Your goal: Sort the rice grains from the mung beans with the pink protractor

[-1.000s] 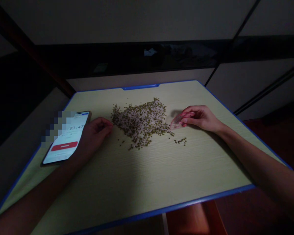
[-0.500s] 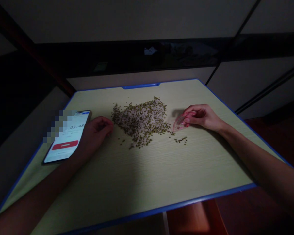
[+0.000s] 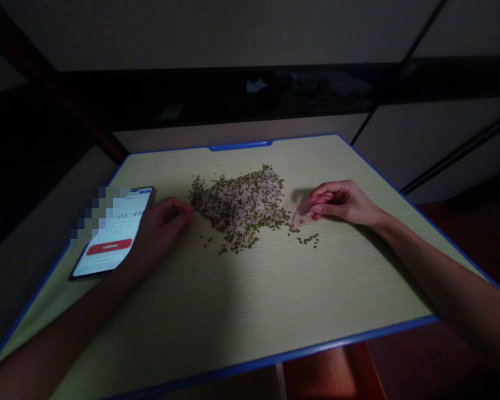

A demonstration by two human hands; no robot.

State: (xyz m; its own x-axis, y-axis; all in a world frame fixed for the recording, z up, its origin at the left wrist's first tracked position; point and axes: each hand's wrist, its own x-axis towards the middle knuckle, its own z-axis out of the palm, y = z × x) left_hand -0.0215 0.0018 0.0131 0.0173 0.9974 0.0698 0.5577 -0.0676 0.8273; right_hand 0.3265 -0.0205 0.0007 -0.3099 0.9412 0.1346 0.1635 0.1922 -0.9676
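A wide pile of green beans mixed with small pale grains (image 3: pixel 241 205) is spread over the middle of the light wooden tabletop (image 3: pixel 250 300). My right hand (image 3: pixel 344 203) pinches a see-through, pink-edged curved piece of plastic (image 3: pixel 306 214), its kind unclear. The tip of that piece is at the pile's right edge, beside a few stray beans (image 3: pixel 308 239). My left hand (image 3: pixel 169 219) rests at the pile's left side with its fingers curled closed. Whatever those fingers hold, if anything, is hidden.
A phone (image 3: pixel 112 233) with a running timer lies left of my left hand, partly covered by my wrist. Blue edging (image 3: pixel 241 146) borders the table. Behind it stands a pale cabinet front (image 3: pixel 233 33) with a dark glossy band.
The plastic piece in my right hand has tilted slightly, its tip now lower and closer to the beans. My left hand and the pile look the same.
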